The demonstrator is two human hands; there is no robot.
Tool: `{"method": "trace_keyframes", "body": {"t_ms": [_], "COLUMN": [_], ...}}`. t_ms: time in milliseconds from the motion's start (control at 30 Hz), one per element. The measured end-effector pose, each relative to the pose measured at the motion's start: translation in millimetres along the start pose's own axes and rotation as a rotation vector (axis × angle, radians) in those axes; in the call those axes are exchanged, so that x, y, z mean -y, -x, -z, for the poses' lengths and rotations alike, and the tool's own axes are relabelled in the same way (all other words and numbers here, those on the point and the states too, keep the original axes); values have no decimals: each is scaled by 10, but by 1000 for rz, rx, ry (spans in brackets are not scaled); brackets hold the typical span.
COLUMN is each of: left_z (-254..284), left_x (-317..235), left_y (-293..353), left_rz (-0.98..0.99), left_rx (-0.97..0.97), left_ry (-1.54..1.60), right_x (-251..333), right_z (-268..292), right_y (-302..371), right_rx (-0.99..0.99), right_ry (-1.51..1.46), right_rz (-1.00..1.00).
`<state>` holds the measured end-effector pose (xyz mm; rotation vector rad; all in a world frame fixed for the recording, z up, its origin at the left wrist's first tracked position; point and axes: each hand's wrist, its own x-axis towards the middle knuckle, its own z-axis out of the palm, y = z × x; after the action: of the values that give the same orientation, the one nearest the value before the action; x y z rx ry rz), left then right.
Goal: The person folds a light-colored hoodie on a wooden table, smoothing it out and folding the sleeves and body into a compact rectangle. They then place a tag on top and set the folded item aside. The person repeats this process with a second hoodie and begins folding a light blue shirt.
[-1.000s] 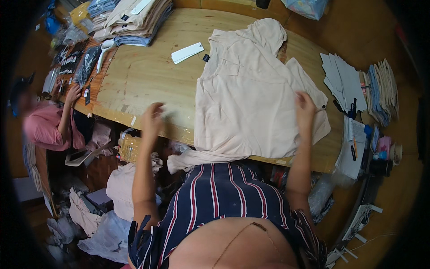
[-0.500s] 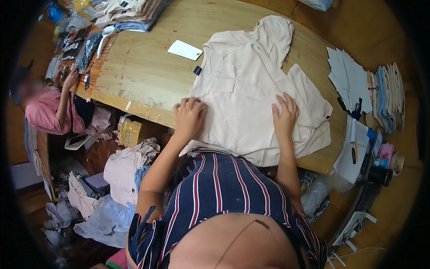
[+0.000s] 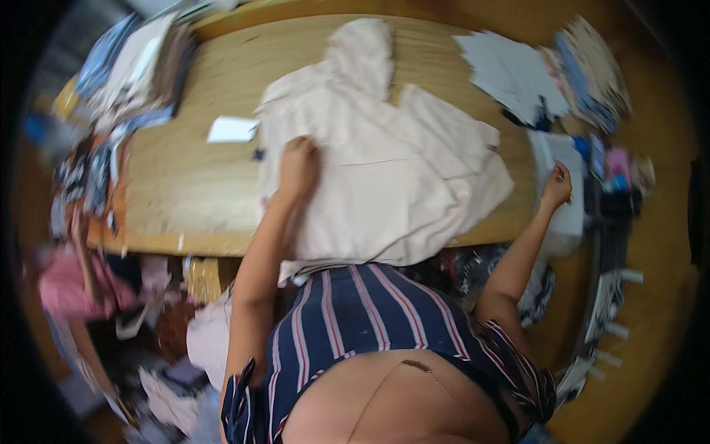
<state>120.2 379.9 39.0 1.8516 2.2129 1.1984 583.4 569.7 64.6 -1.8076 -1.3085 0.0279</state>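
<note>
A pale cream shirt (image 3: 355, 170) lies spread on the wooden table, its lower edge at my waist. My left hand (image 3: 298, 169) rests on the shirt's left part with its fingers curled in; whether cloth is pinched in them is hidden. Out to the right, my right hand (image 3: 558, 186) is over a white notepad (image 3: 568, 213), its fingers drawn together. Blur hides what, if anything, they hold. A white card (image 3: 231, 129) lies just left of the shirt, near a small dark label (image 3: 258, 155) at the shirt's edge.
Folded garments (image 3: 140, 70) are stacked at the far left, and another folded stack (image 3: 592, 70) stands at the far right beside white sheets (image 3: 514, 74). At the left edge sits a person in pink (image 3: 81, 285). Clothes and plastic bags lie on the floor at lower left.
My right hand has left the shirt and moved right to the notepad, its fingers closing. My left hand has curled its fingers on the shirt. The view has turned to the right.
</note>
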Motion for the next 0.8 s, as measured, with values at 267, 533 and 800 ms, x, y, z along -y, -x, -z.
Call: {"method": "trace_keyframes", "body": {"t_ms": [267, 533, 800], "left_z": [21, -40, 7], "left_x": [-10, 146, -73], "left_y": [36, 241, 241], "left_rz": [323, 364, 491], "left_rx": [165, 107, 81], "left_ry": [57, 206, 281], "right_x": [-528, -1206, -1198], "right_z": [389, 196, 314], "right_y": [-267, -855, -768], "right_rx": [-169, 330, 379], "right_ry": [264, 423, 419], "right_rz": [-202, -67, -40]}}
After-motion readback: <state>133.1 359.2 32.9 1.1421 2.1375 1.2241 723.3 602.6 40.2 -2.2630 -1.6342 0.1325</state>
